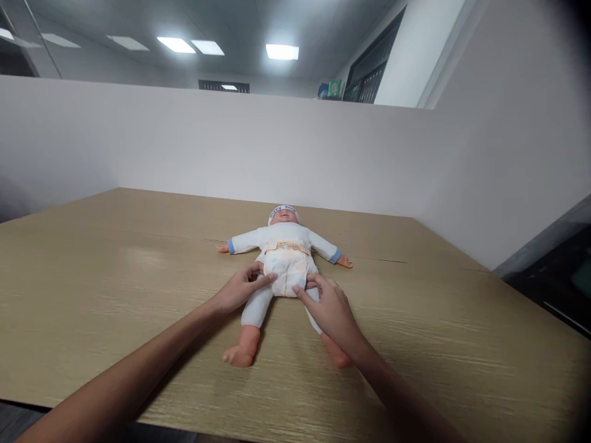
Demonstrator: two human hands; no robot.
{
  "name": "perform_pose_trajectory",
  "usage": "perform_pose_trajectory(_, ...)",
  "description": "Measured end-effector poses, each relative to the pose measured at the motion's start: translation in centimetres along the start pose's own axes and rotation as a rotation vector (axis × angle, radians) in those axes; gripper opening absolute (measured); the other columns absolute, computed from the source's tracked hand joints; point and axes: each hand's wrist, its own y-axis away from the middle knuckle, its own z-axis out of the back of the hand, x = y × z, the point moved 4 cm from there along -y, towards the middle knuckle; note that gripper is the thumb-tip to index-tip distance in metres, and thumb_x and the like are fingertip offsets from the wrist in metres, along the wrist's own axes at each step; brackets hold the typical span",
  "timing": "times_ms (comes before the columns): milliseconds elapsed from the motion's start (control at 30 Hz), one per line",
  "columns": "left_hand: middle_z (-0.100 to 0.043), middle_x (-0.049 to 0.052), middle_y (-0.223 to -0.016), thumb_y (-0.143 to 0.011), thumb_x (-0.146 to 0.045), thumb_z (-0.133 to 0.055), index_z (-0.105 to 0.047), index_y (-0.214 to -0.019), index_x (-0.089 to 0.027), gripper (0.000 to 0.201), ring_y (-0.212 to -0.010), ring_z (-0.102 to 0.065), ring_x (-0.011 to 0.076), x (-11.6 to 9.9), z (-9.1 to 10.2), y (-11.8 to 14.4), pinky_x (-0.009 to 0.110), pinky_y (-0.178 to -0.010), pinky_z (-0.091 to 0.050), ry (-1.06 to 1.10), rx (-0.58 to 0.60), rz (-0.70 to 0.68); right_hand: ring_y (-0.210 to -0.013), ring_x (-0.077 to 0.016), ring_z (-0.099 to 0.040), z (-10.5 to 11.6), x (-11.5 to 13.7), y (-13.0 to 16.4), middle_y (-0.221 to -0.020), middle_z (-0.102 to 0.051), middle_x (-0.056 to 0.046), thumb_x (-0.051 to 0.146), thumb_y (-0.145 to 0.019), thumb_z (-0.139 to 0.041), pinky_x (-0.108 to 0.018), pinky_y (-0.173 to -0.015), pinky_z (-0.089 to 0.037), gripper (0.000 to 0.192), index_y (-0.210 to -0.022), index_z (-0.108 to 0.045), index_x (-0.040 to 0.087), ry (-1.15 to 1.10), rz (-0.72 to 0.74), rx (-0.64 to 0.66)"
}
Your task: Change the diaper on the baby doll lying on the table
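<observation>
- Now, far left: bare wooden table point(92, 295), with a white partition wall point(184, 141) boxing in the back and right sides.
- Moving in, the left hand point(240, 288) reaches across, fingers loosely spread and laid flat on the hip of the diaper point(287, 271); pressing, not clamping, thumb tucked at the leg edge as if smoothing the fit there.
- Centre: the baby doll point(281, 246) lies on its back mid-table, head away from the camera, arms flung out to either side, feet pointing at the person. That flat pose leaves the diaper fully exposed for both hands.
- Right: the right hand point(330, 307) mirrors the other, fingers curled at the diaper's other leg opening; it covers the doll's thigh, so whether it pinches the edge I can't quite tell.
- Both hands flank the diaper, apart from each other.
</observation>
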Motion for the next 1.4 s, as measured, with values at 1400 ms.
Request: perform_pose_trajectory(1400, -0.077, 0.021, -0.120, -0.092, -0.046, -0.069, -0.065, -0.127, -0.013, 0.048, -0.108, -0.070, 0.0397, 0.0, 9.4, -12.5, 0.042, -0.086, -0.049, -1.105, -0.145, -0.005, -0.106, -0.0346, -0.069, 0.6, -6.0, -15.8, -0.113, -0.077, -0.020, 0.027, -0.095, -0.062, -0.040, -0.090, -0.049, 0.027, -0.114, -0.074, 0.013, 0.512, 0.091, 0.039)
